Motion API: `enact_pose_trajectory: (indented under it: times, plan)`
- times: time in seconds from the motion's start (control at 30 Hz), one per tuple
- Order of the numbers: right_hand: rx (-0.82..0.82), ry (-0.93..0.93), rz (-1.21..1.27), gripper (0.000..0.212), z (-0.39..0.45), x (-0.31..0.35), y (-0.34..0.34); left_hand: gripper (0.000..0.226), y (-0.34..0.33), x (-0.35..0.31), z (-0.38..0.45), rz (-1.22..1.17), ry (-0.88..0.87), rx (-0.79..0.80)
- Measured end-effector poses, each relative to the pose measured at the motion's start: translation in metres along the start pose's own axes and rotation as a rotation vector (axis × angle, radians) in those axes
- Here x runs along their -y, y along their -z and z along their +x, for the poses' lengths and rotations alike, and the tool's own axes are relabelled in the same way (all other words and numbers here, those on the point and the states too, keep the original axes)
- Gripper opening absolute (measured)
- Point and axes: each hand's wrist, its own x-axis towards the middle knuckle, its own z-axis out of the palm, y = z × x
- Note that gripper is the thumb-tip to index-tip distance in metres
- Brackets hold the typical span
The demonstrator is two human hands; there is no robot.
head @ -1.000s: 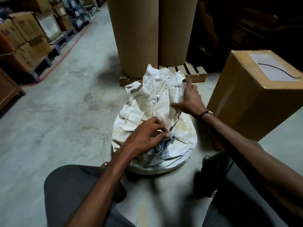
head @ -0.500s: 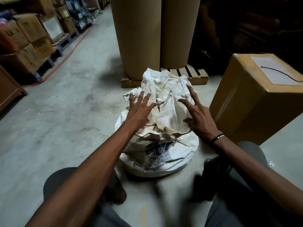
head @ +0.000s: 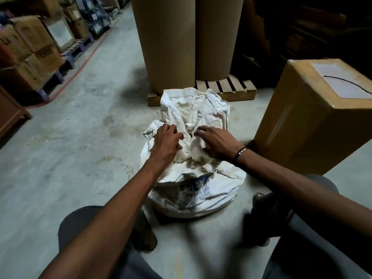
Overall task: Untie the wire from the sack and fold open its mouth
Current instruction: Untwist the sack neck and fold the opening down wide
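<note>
White woven sack (head: 193, 184) sits on the concrete floor (head: 80, 158), its neck loose and no wire visible round it. The left hand (head: 167, 141) clutches the crumpled cloth; the right hand (head: 217, 143) lies on it, grip unclear. The mouth looks bunched, so the folding open remains.

Both forearms reach forward. The left hand (head: 168, 140) curls its fingers into the sack (head: 193, 109); the right hand (head: 217, 142), just beside it, rests loosely bent fingers on it.
</note>
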Motion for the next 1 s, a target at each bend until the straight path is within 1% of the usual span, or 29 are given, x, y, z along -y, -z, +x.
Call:
enact_pose_trajectory:
  times: [0.07,0.13,0.17,0.2,0.23,0.27,0.33,0.4,0.43,0.5,0.53,0.6,0.63,0.7,0.73,0.8,0.87,0.93,1.0]
  plan:
    - [0.064,0.04,-0.034,0.051,0.009,-0.001,-0.012,0.023,-0.001,0.001,-0.003,0.06,-0.014,-0.01]
    - [0.115,0.042,-0.108,0.062,0.013,-0.007,-0.022,0.016,-0.003,0.001,-0.007,0.16,-0.035,0.009]
    - [0.133,0.027,-0.145,0.064,0.012,-0.01,-0.024,0.011,-0.004,0.003,-0.009,0.227,-0.046,0.023]
    - [0.142,0.005,-0.16,0.057,0.01,-0.013,-0.023,0.006,-0.006,0.006,-0.012,0.293,-0.061,0.022]
    - [0.146,-0.019,-0.166,0.046,0.007,-0.016,-0.022,0.003,-0.009,0.01,-0.014,0.342,-0.072,0.019]
    - [0.15,-0.045,-0.176,0.038,0.003,-0.02,-0.021,0.002,-0.012,0.014,-0.017,0.382,-0.076,0.013]
    - [0.186,-0.083,-0.229,0.034,-0.004,-0.028,-0.025,0.005,-0.013,0.02,-0.022,0.441,-0.057,0.031]
    - [0.211,-0.074,-0.23,0.03,-0.009,-0.038,-0.032,0.009,-0.012,0.023,-0.026,0.492,-0.015,0.048]
    - [0.197,-0.042,-0.215,0.028,-0.012,-0.043,-0.036,0.014,-0.017,0.024,-0.028,0.499,0.011,0.051]
    - [0.129,0.029,-0.16,0.026,-0.018,-0.049,-0.044,0.028,-0.022,0.017,-0.03,0.427,0.039,0.068]
    - [0.106,0.039,-0.136,0.024,-0.021,-0.048,-0.047,0.029,-0.024,0.012,-0.031,0.392,0.078,0.075]
    - [0.073,0.035,-0.114,0.02,-0.025,-0.045,-0.053,0.015,-0.03,-0.003,-0.029,0.346,0.155,0.211]
    - [0.06,0.029,-0.105,0.022,-0.026,-0.044,-0.057,0.019,-0.034,-0.012,-0.028,0.339,0.191,0.262]
    - [0.048,0.0,-0.079,0.028,-0.025,-0.046,-0.064,0.034,-0.039,-0.028,-0.025,0.236,0.25,0.279]
    - [0.043,-0.02,-0.064,0.03,-0.024,-0.05,-0.067,0.045,-0.04,-0.035,-0.024,0.174,0.297,0.272]
    - [0.027,-0.064,-0.01,0.026,-0.019,-0.058,-0.071,0.069,-0.048,-0.044,-0.021,0.079,0.38,0.294]
    - [0.026,-0.119,0.112,0.019,-0.017,-0.065,-0.073,0.098,-0.056,-0.044,-0.017,0.006,0.431,0.344]
    - [0.054,-0.158,0.218,0.015,-0.018,-0.072,-0.074,0.134,-0.062,-0.032,-0.008,-0.045,0.448,0.448]
    - [0.14,-0.166,0.26,0.014,-0.022,-0.077,-0.065,0.155,-0.061,-0.018,0.001,-0.078,0.432,0.531]
